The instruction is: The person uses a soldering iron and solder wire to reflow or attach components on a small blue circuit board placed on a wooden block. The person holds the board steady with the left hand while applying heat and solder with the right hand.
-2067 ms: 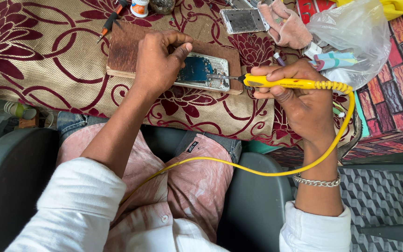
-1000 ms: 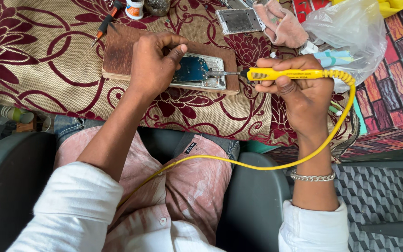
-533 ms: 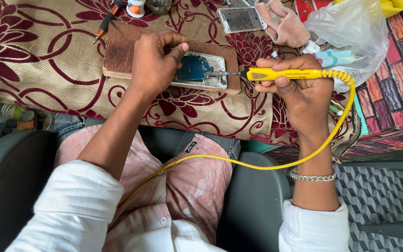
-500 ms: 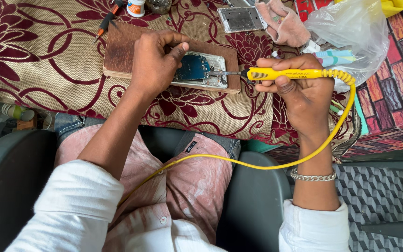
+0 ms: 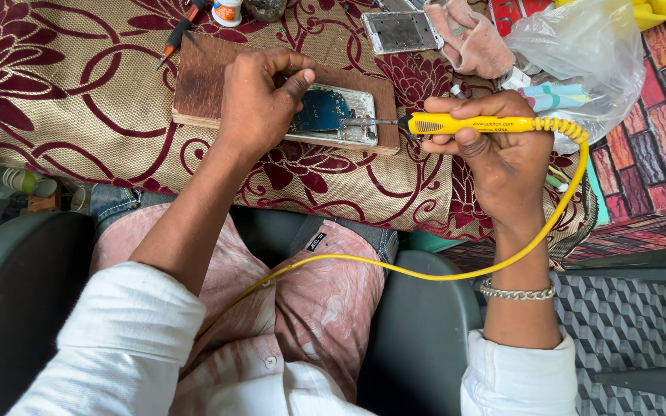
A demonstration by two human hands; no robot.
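The left hand (image 5: pixel 260 96) presses its fingers down on the opened phone (image 5: pixel 333 115), pinning it flat on the wooden block (image 5: pixel 202 85) at 12 o'clock, so the right hand (image 5: pixel 495 150), fingers wrapped around the yellow soldering iron (image 5: pixel 475 124), can touch its tip to the board from 3 o'clock.

Two hands (image 5: pixel 260 100), one soldering iron (image 5: pixel 475 123), one opened phone (image 5: pixel 333 115), one wooden board (image 5: pixel 202 85), one plastic bag (image 5: pixel 587 54).

Glossy yellow plastic iron (image 5: pixel 475 124) with metal tip, rough matt wood board (image 5: pixel 202 85), woven patterned cloth (image 5: pixel 79 108), shiny clear plastic bag (image 5: pixel 580 54), metal bracelet (image 5: pixel 518 291).
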